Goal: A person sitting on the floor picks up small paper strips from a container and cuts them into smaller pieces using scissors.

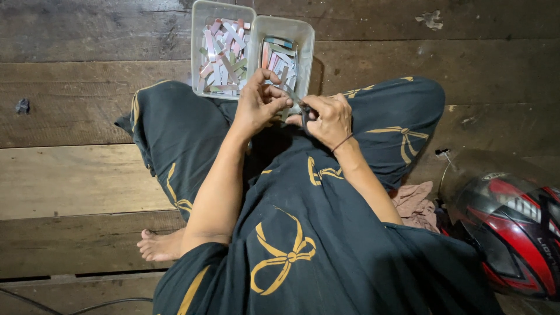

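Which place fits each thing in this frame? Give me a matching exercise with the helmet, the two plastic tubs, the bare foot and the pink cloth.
Things:
1. helmet
2. plastic tubs
3. bare foot
4. pink cloth

Places:
A. beyond the knees, at the top of the view
B. lower left, on the wooden floor
C. far right, near the lower corner
D. beside the right forearm, next to the helmet

Pairs: 1-C, 2-A, 3-B, 4-D

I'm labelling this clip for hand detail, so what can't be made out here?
Head view only:
- Small dark tool: mostly hidden between the left hand and right hand.
- Strips in the two clear plastic tubs: too small to identify.
- Red-and-black helmet: cut off by the right edge.
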